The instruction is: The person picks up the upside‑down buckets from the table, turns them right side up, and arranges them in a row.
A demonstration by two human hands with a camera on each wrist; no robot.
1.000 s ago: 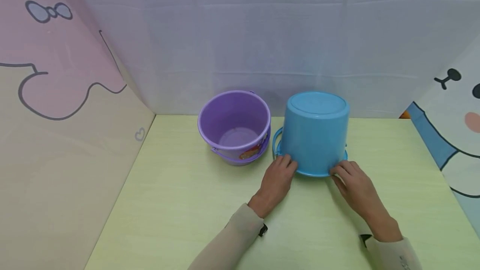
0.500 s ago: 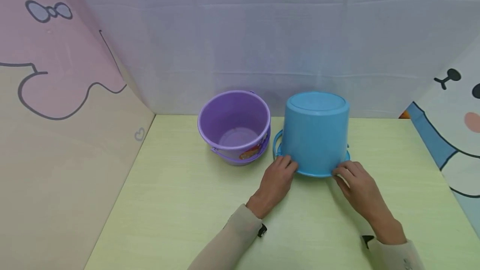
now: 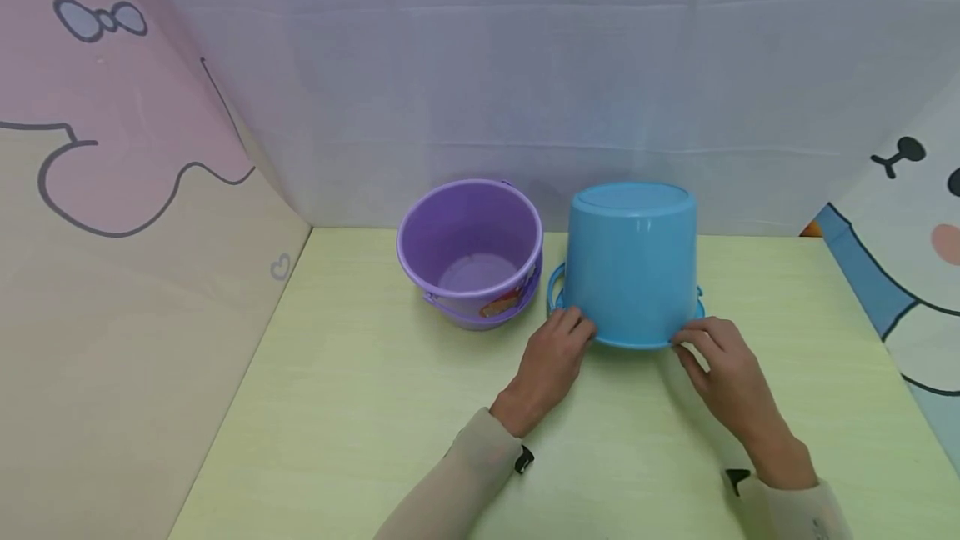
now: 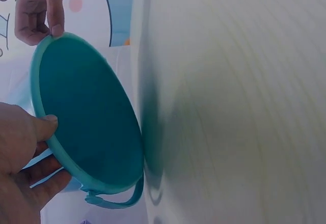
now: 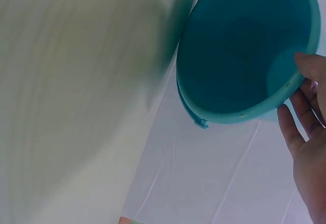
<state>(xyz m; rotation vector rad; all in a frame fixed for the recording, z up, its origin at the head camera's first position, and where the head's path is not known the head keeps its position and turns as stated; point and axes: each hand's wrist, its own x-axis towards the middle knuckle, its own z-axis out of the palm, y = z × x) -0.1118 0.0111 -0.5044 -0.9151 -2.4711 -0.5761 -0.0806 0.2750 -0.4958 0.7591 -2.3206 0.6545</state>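
Observation:
A blue bucket [image 3: 632, 273] is upside down near the back of the table, its base facing up. Its near rim is raised off the tabletop while the far rim touches it, as the left wrist view shows. My left hand [image 3: 551, 361] pinches the rim at the near left, thumb inside and fingers outside. At the near right, my right hand [image 3: 729, 373] pinches the same rim, its thumb inside the mouth [image 5: 239, 46]. The bucket's handle [image 4: 119, 201] hangs by the rim. Left of it stands a purple bucket [image 3: 476, 273], upright, touched by neither hand.
A pale yellow-green table [image 3: 352, 407] lies under both buckets. Close behind them rises a light grey-lilac cloth backdrop [image 3: 480, 90]. Side panels with cartoon drawings, a pink-and-beige left panel [image 3: 127, 273] and a bear-like right panel [image 3: 900, 273], border the table.
The blue bucket's near rim has tipped up slightly. My right hand has slid a little to the right along with the rim; my left hand has hardly moved. The purple bucket stays put.

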